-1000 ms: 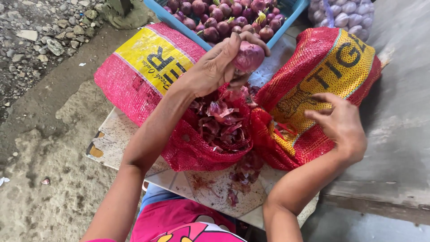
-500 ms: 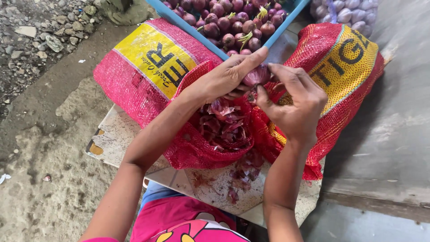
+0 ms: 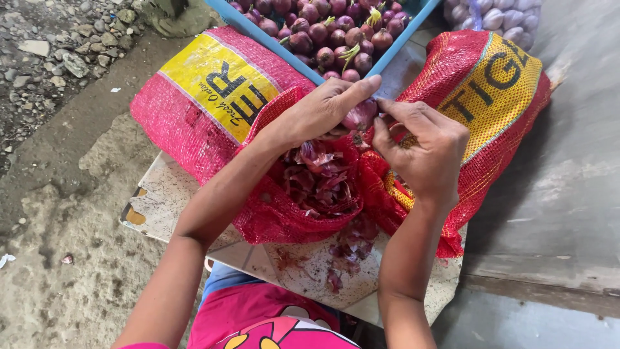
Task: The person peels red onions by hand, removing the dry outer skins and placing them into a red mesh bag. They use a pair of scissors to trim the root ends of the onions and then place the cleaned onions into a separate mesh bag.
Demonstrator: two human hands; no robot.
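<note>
**Two hands on one red onion above a mesh sack**

Head view. The work goes on outdoors, over a pale speckled slab (image 3: pixel 303 265) that lies on bare packed earth. Beyond the slab's far left corner the ground turns to grey gravel (image 3: pixel 58 39), and to the slab's right runs a smooth grey concrete surface (image 3: pixel 568 194).

On the slab lie two red mesh sacks with yellow printed panels: one (image 3: pixel 206 103) on the slab's left half, one (image 3: pixel 491 97) on its right. The left sack's mouth is rolled open at the slab's middle and holds a heap of dry purple onion skins (image 3: pixel 320 178); more skins (image 3: pixel 349 249) lie scattered on the slab just in front of it. One blue crate (image 3: pixel 271 39) at the slab's far edge is filled with many red onions, too many to count. One net bag of pale bulbs (image 3: pixel 497 16) sits beyond the slab's far right corner.

The left hand (image 3: pixel 323 110) curls around a single red onion (image 3: pixel 360 116), thumb and fingers closed on it, above the open sack. The right hand (image 3: pixel 426 148) meets it from the right, its fingertips (image 3: pixel 387 106) pinched at the onion's skin, holding nothing else.
</note>
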